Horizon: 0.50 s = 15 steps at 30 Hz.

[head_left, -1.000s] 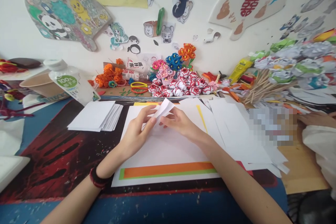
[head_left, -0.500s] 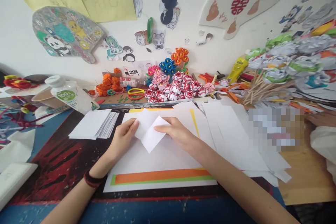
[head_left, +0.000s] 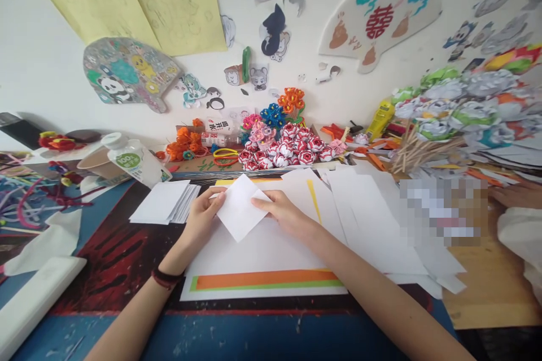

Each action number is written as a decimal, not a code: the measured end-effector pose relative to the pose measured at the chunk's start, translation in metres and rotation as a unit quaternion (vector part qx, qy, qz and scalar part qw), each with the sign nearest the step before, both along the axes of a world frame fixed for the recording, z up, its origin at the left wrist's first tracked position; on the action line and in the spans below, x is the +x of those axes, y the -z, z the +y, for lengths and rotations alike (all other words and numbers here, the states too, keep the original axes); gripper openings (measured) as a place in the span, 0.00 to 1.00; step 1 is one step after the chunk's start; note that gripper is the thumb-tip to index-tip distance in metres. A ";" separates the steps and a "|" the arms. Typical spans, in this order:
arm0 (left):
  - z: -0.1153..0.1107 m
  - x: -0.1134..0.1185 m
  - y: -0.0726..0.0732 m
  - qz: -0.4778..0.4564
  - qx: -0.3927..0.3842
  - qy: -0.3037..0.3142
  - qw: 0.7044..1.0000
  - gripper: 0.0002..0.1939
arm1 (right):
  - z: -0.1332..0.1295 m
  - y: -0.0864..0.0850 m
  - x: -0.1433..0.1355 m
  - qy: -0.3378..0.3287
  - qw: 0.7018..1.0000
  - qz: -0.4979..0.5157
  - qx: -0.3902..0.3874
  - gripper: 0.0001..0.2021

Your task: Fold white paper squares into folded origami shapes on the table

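Observation:
A white square of paper (head_left: 242,215) is held up between both hands, one corner pointing down toward me. My left hand (head_left: 206,215) pinches its left corner, thumb on top. On the opposite side, my right hand (head_left: 277,211) grips the right corner between thumb and fingers; a small flap of paper shows by that thumb. Beneath them lies a large white sheet (head_left: 254,256), with an orange strip (head_left: 262,279) and a green strip along its near edge. Left of my left hand sits a stack of white paper squares (head_left: 163,202).
Behind my hands stand red-and-white paper flowers (head_left: 296,146). A white bottle (head_left: 138,161) leans at the left. Loose white sheets (head_left: 372,220) spread to the right, near paper flowers on sticks (head_left: 406,149). Another person's hand (head_left: 514,194) rests at the right edge.
The two parts of the paper, spread apart earlier, now lie together as one square with its corner down. Both hands stay on its sides. The camera view has shifted slightly left.

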State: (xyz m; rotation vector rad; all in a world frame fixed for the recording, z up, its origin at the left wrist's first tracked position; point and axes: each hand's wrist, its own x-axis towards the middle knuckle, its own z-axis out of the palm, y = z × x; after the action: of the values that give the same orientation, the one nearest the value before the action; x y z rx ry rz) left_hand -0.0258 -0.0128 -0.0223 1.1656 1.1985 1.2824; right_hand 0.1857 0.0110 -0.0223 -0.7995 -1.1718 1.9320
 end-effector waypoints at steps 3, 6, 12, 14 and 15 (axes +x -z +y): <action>-0.001 0.000 -0.002 0.004 0.010 0.003 1.000 0.17 | 0.000 -0.001 0.000 -0.026 0.999 -0.037 0.006 0.20; -0.002 0.000 -0.004 -0.007 0.012 0.010 1.000 0.17 | -0.002 -0.001 -0.002 -0.054 0.997 -0.055 0.014 0.20; -0.003 -0.002 -0.006 0.136 0.058 -0.016 0.989 0.16 | -0.006 0.001 -0.003 -0.079 0.995 -0.058 0.032 0.21; -0.005 -0.001 -0.007 0.271 0.147 -0.072 0.949 0.16 | -0.007 0.002 -0.001 -0.068 0.994 -0.076 0.045 0.20; -0.007 0.001 -0.008 0.342 0.198 -0.105 0.913 0.16 | -0.008 0.001 -0.001 -0.062 0.993 -0.088 0.049 0.20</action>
State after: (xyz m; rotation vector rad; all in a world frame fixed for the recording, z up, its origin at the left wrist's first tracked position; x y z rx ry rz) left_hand -0.0250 -0.0201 -0.0140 1.9329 1.6432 1.3575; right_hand 0.1847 0.0029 -0.0234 -0.8752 -1.4417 1.9171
